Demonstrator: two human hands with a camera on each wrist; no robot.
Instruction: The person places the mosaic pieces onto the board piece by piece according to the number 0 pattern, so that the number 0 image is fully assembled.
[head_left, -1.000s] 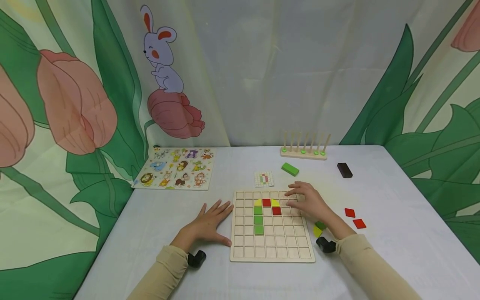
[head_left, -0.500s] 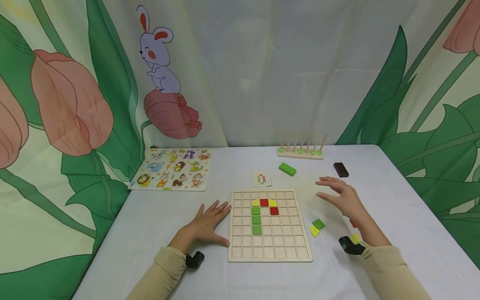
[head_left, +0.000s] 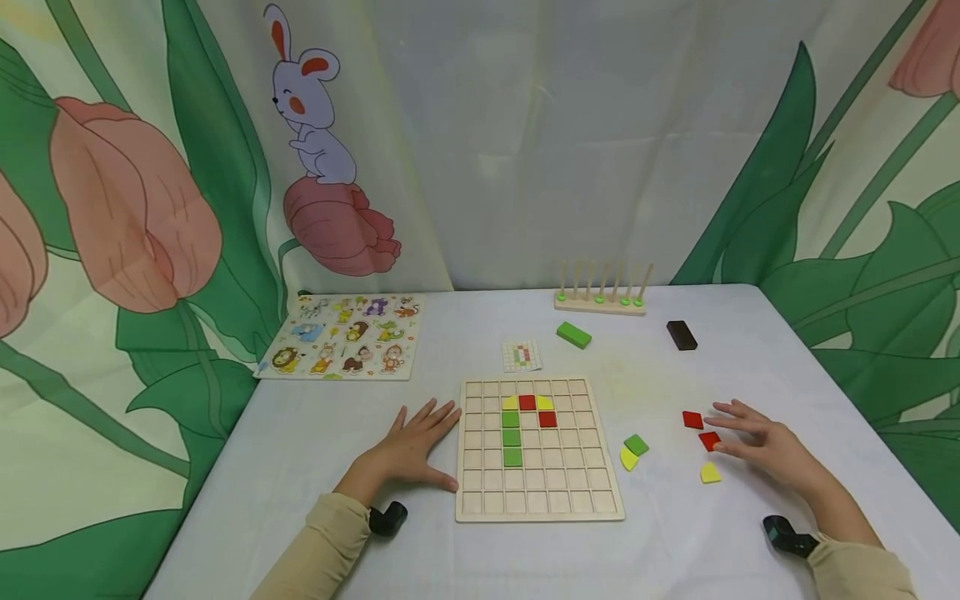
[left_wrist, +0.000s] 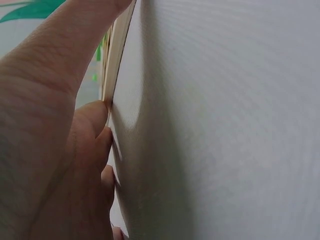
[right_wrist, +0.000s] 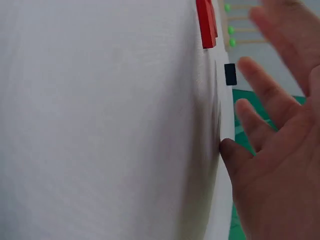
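In the head view a wooden grid board (head_left: 536, 503) lies on the table, with green, yellow and red tiles set in its upper left squares. My left hand (head_left: 408, 447) lies flat with spread fingers at the board's left edge; its fingertips meet the wooden edge in the left wrist view. Well to the board's right, my right hand (head_left: 772, 450) has its fingers apart, holding nothing. Its thumb tip is right at a red diamond tile (head_left: 708, 440). Another red diamond tile (head_left: 692, 420) lies just behind, and a yellow quarter-round tile (head_left: 709, 473) in front. The right wrist view shows red tiles (right_wrist: 206, 25) beyond the fingers.
By the board's right edge lie a green tile (head_left: 636, 444) and a yellow tile (head_left: 628, 459). Behind it are a pattern card (head_left: 521, 356), a green block (head_left: 573, 335), a peg stand (head_left: 600, 306) and a black block (head_left: 682, 335). An animal puzzle (head_left: 341, 337) lies back left.
My right hand has moved from over the board's upper right, out to the right and toward the front, beside the red tiles. The left hand stays at the board's edge.
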